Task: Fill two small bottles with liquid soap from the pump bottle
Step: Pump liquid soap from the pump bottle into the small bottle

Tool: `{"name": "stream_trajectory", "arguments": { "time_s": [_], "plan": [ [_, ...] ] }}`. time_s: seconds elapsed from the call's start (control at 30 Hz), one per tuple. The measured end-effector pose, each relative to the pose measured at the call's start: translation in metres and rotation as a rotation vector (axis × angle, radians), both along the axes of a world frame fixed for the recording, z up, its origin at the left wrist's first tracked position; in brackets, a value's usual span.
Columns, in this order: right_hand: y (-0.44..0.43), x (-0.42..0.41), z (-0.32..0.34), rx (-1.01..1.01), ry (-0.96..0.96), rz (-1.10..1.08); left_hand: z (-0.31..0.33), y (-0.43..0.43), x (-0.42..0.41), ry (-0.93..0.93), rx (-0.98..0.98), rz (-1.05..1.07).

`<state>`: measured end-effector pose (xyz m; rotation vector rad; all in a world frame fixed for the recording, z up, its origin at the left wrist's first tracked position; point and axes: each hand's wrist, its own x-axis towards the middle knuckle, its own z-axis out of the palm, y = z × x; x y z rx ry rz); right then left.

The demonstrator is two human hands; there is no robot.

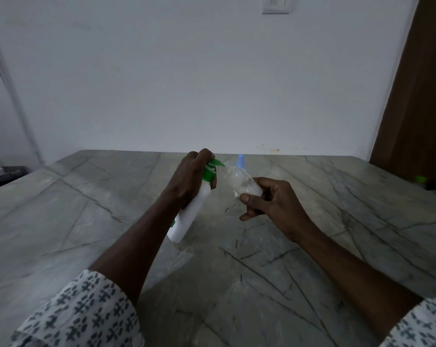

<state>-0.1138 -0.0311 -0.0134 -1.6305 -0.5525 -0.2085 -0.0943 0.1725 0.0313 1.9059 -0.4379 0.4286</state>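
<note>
Holding pump bottle [192, 212] and small clear bottle [240, 182] tilted toward each other over the worktop [86, 209].
My left grip [190, 177] wraps the pump bottle's neck, fingers curled over the green pump head [210, 169], nozzle at the small bottle's mouth. My right grip [270, 204] pinches the small bottle's base, thumb and fingers curled. Blue-capped item [241, 161] behind, partly hidden.

Behind the clear bottle [240, 182] only a blue cap [241, 162] showed, and the wall switch [275, 6] was cut off above.
</note>
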Motion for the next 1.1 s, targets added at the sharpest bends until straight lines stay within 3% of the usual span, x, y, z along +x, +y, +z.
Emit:
{"name": "stream_trajectory", "arguments": {
  "time_s": [1.1],
  "plan": [
    [-0.0044,0.0000,0.0026,0.045,0.010,-0.006,0.0004,-0.0044,-0.0019,-0.003,0.003,0.026]
  ]
}}
